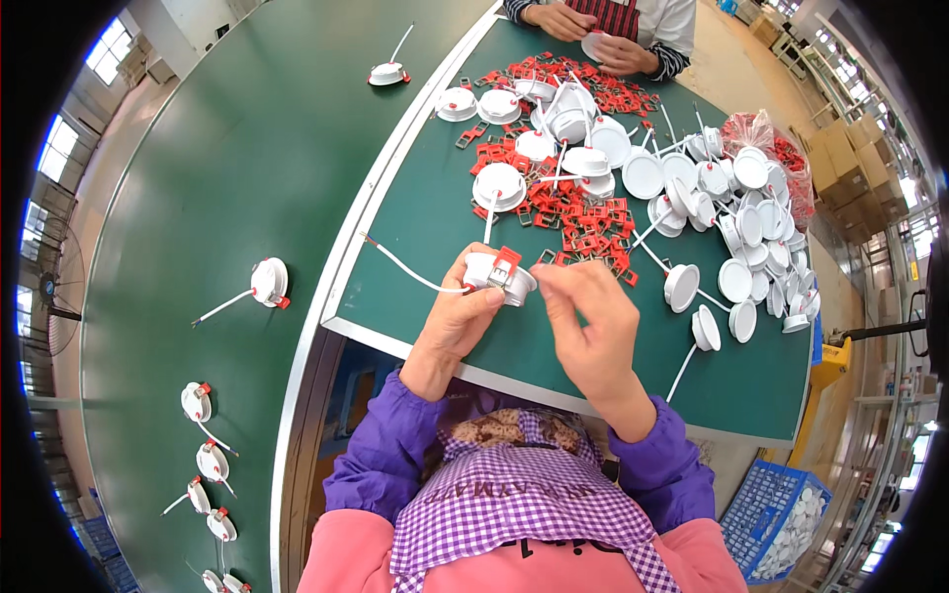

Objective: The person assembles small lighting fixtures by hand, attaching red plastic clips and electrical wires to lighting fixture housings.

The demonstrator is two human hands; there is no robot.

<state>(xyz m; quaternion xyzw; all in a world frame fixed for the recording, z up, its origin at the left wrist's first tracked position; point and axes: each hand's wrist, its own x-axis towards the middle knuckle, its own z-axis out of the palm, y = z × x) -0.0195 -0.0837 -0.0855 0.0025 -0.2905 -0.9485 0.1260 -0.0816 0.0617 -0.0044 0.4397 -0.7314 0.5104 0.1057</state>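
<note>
Downlight (pixel 482 270), white, sat gripped in the curled left hand (pixel 455 321); beside it, the right hand (pixel 596 326) was pinched nearly closed, contents unclear.

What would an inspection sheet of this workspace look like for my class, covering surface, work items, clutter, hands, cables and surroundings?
Surface: green worktop with a pale edge; a second green surface to its left bears several more fittings.
Work items: white round fitting, with a red clip on it.
Clutter: loose red clips, heaped white fittings, a plastic bag of red pieces.
Hands: left hand holds the fitting; right hand is at its right edge, grip unclear.
Cables: white cable runs leftward from the held fitting; others trail loosely.
Surroundings: co-worker's hands opposite, cardboard boxes, blue crate, fan.
</note>
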